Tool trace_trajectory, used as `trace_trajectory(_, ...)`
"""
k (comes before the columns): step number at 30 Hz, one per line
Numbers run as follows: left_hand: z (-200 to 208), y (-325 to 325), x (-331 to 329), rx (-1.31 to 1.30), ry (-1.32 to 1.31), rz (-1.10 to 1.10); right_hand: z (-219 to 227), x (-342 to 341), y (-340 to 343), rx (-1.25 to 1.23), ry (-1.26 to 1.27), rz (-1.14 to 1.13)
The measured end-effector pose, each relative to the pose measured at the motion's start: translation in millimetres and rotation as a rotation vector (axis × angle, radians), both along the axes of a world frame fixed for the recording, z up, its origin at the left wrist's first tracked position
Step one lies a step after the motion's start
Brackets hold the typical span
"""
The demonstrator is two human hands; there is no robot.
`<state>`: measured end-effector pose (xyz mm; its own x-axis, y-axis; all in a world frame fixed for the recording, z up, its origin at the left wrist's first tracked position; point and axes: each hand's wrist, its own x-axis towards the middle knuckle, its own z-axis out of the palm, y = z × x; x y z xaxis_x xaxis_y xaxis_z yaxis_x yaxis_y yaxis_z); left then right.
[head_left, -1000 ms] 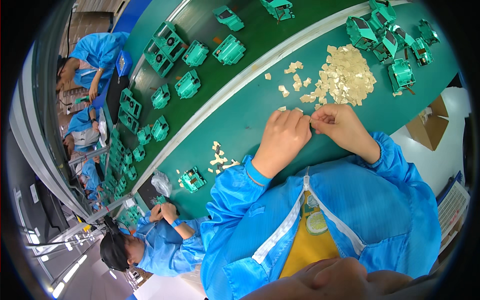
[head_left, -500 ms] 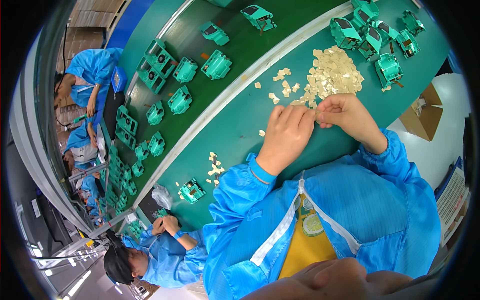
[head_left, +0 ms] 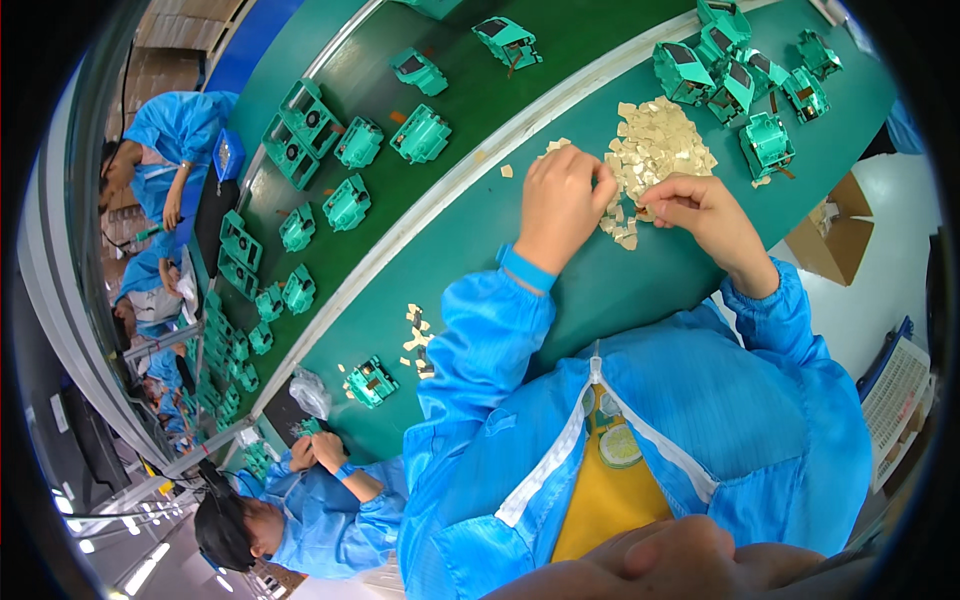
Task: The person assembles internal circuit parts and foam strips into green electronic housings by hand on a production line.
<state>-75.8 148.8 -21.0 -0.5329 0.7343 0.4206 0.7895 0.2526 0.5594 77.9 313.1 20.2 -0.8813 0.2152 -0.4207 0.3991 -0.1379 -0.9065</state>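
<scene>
A pile of small, thin, cream-coloured pieces (head_left: 665, 140) lies on the green table, with a few loose ones at its near left edge. My right hand (head_left: 708, 215) is at the near edge of the pile, thumb and fingers pinched together; the pieces around the fingertips hide what they may hold. To the left, my left hand (head_left: 560, 205), with a blue wristband, is held over some scattered pieces with its fingers curled and closed. Whatever it holds is hidden. The two hands are apart.
Several green plastic housings (head_left: 768, 145) stand right of the pile. More housings (head_left: 420, 133) sit on the darker green strip beyond the white rail (head_left: 425, 210). One green unit (head_left: 371, 382) lies left, near a co-worker's hands (head_left: 325, 452). A cardboard box (head_left: 835, 235) stands at right.
My hands, fingertips together before, have separated. The left went left and up toward the loose pieces; the right shifted slightly to the pile's edge. The whole view has moved slightly.
</scene>
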Motion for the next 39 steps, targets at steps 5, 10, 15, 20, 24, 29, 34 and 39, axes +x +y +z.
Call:
trace_trajectory(5, -6, 6, 10, 0.16, -0.167, -0.017, -3, -3, 4, 0.15, 0.064, -0.044)
trace_trajectory(10, 20, -24, 20, 0.077, -0.495, -0.235, 3, -10, -7, 0.132, 0.156, 0.004)
trace_trajectory(15, 26, -42, 27, 0.004, -0.648, -0.1, 14, -20, -27, 0.495, 0.247, 0.073)
trace_trajectory(20, 25, -52, 32, 0.004, -0.398, -0.081, 20, -25, -35, 0.712, 0.378, 0.15)
trace_trajectory(24, 34, -54, 37, -0.005, -0.207, -0.06, 23, -26, -35, 0.797, 0.389, 0.269)
trace_trajectory(29, 34, -57, 36, 0.001, -0.268, -0.062, 27, -29, -32, 0.63, 0.315, 0.271)
trace_trajectory(34, 36, -66, 31, 0.119, -0.542, 0.011, -2, -52, 7, 1.111, 0.319, -0.136)
trace_trajectory(39, 35, -76, 33, 0.072, -0.312, 0.1, -22, -56, 20, 1.176, 0.282, -0.06)
